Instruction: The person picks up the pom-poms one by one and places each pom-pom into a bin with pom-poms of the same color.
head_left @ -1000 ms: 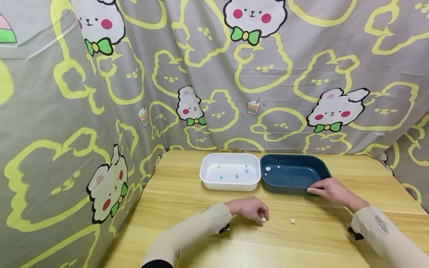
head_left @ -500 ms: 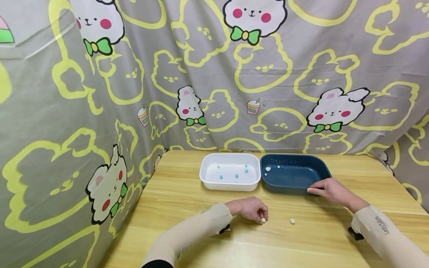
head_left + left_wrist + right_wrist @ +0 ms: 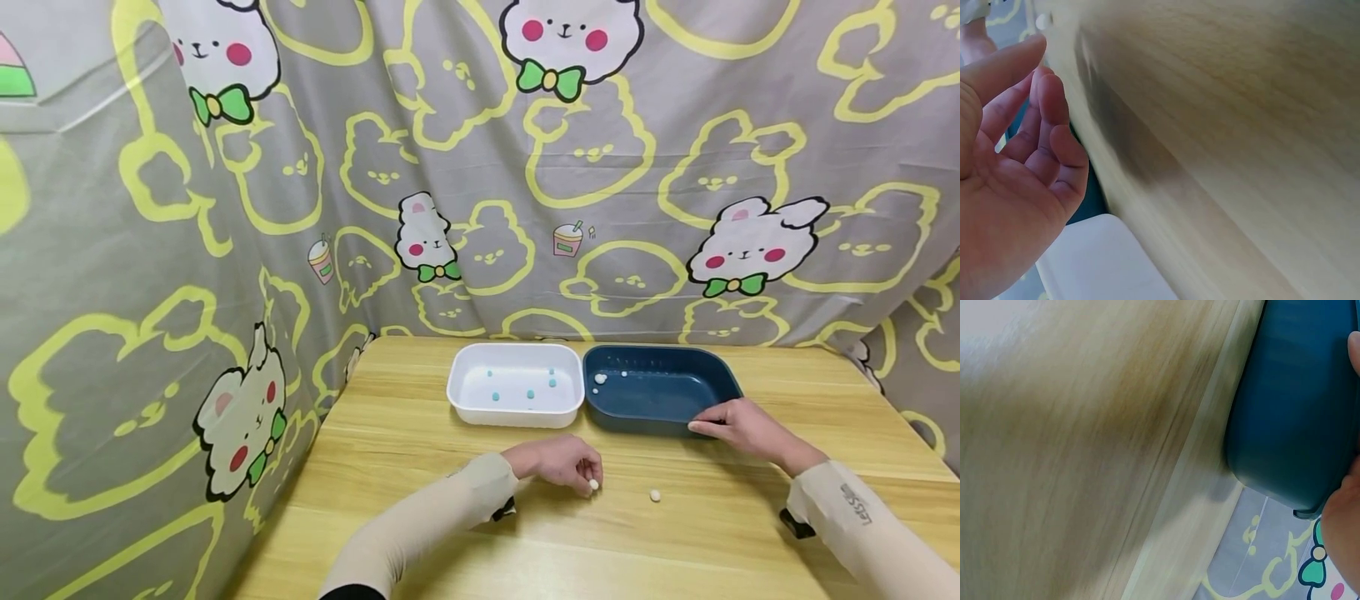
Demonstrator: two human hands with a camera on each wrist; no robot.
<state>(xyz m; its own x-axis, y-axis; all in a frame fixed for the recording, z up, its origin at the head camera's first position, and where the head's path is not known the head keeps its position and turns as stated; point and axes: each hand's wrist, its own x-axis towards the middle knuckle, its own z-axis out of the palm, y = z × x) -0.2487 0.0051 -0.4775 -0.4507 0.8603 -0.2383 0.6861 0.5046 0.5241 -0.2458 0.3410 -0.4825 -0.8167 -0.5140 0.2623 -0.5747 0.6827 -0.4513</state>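
Note:
In the head view, my left hand (image 3: 561,463) pinches a small white ball (image 3: 594,484) between its fingertips, just over the wooden table. Another white ball (image 3: 655,495) lies on the table to its right. My right hand (image 3: 752,429) grips the near right rim of a dark blue tub (image 3: 637,421); the right wrist view shows the outer wall of this tub (image 3: 1291,406) with part of the hand at the right edge. In the left wrist view, the fingers of the left hand (image 3: 1016,156) are bent, and a white ball (image 3: 1043,22) shows beyond the thumb tip.
A white tub (image 3: 516,418) with several small light-blue pieces stands against the left side of the blue tub. Several white balls (image 3: 600,379) lie in the blue tub's left end. A patterned curtain (image 3: 480,167) hangs behind and to the left of the table (image 3: 420,500).
My left hand has risen slightly from the table with the white ball at its fingertips. The right hand and both tubs stay where they were.

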